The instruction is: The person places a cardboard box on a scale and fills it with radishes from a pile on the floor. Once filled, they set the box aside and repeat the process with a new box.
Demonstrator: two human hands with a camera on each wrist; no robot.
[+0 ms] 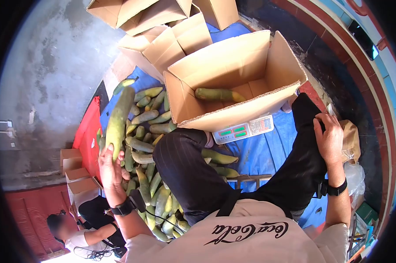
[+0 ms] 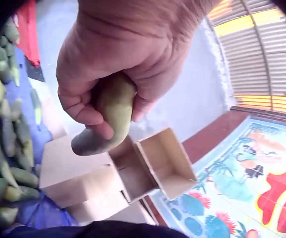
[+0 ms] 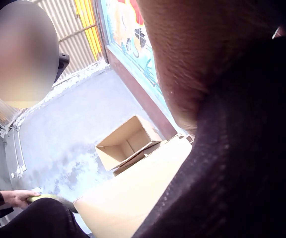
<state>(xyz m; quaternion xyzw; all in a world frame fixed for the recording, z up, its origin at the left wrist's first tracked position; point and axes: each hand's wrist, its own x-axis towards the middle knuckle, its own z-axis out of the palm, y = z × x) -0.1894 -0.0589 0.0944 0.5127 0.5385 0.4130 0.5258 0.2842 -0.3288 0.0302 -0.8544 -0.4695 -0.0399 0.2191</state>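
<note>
In the head view my left hand (image 1: 110,168) grips the tapered lower end of a long green vegetable (image 1: 119,116), shaped like a large curved cucumber. The vegetable points up and away, over the edge of the pile. From the left wrist, my fingers and thumb curl round its body (image 2: 115,111). My right hand (image 1: 329,138) rests on my knee, holding nothing. A cardboard box (image 1: 233,111) stands open on a digital scale (image 1: 244,130) with lit green displays. Inside the box lies one similar green vegetable (image 1: 220,94).
Many more vegetables (image 1: 138,144) are heaped on a blue sheet (image 1: 268,144) left of the box, up to my leg. More open cardboard boxes (image 1: 176,39) stand beyond. At lower left another person (image 1: 81,234) sits. A brown bag (image 1: 350,140) lies right of my knee.
</note>
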